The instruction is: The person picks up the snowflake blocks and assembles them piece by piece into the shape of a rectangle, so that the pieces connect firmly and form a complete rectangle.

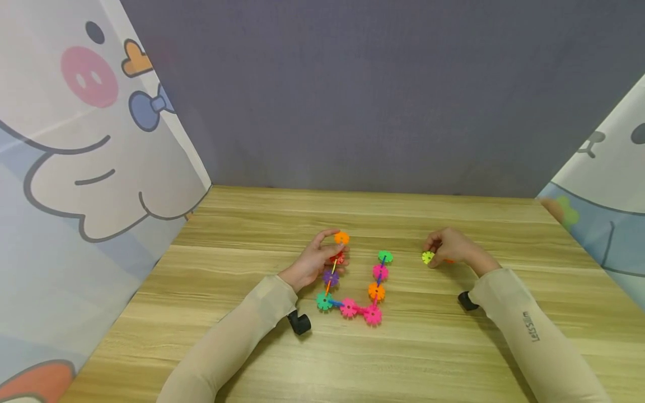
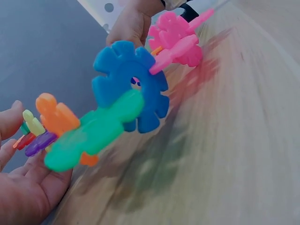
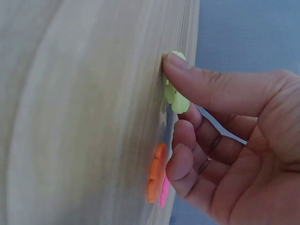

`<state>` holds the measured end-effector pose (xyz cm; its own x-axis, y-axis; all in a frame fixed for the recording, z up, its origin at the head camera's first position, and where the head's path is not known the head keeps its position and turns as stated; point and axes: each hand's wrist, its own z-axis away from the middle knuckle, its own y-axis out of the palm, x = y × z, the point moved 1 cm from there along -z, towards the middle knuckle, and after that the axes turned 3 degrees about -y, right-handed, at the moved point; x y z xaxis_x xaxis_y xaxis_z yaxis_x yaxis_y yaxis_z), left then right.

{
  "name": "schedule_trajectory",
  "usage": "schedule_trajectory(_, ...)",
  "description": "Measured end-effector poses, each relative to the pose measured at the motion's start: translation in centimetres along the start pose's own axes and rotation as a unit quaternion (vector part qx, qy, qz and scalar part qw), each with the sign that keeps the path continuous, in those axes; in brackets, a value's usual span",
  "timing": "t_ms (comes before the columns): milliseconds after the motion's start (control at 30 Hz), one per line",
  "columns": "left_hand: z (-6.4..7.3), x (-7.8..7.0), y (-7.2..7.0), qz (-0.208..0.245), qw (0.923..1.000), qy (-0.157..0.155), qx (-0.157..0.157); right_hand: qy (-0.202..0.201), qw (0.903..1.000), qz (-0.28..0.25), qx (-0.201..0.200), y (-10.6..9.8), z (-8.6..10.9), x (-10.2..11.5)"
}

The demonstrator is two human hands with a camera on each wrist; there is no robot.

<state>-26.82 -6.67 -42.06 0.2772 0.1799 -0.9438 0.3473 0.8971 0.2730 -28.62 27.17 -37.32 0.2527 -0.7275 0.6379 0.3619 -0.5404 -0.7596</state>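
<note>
A U-shaped chain of interlocking snowflake discs (image 1: 349,308), in several colours, extends over the table. My left hand (image 1: 311,262) holds the left arm of the chain near its far end, by an orange disc (image 1: 341,238) and a red disc. The left wrist view shows a blue disc (image 2: 152,110) and a green disc (image 2: 84,138) close up, with that hand behind. Farther right, my right hand (image 1: 456,246) pinches a yellow-green disc (image 3: 178,101) between thumb and fingers, at the tabletop. A green disc (image 1: 385,256) ends the chain's right arm.
An orange disc (image 3: 157,173) and a pink disc (image 3: 164,192) lie on the table beside the right hand's curled fingers. The wooden table (image 1: 403,358) meets a grey panel (image 1: 373,101) at its back, with cartoon-printed panels at both sides.
</note>
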Motion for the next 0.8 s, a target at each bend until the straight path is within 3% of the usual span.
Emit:
schedule_trajectory(333,0.0,-0.4,0.1,-0.013,0.9999,-0.008,0.0,0.001,0.9997,-0.01,-0.022,0.1,-0.4,0.7)
schedule_trajectory(567,0.1,-0.4,0.2,-0.016,0.9998,-0.006,0.001,-0.008,0.9977,0.016,-0.065,0.7,-0.7,1.7)
schedule_trajectory(800,0.0,-0.6,0.3,-0.02,0.9998,-0.003,-0.001,-0.002,0.9961,-0.025,-0.085,1.7,-1.3,2.9)
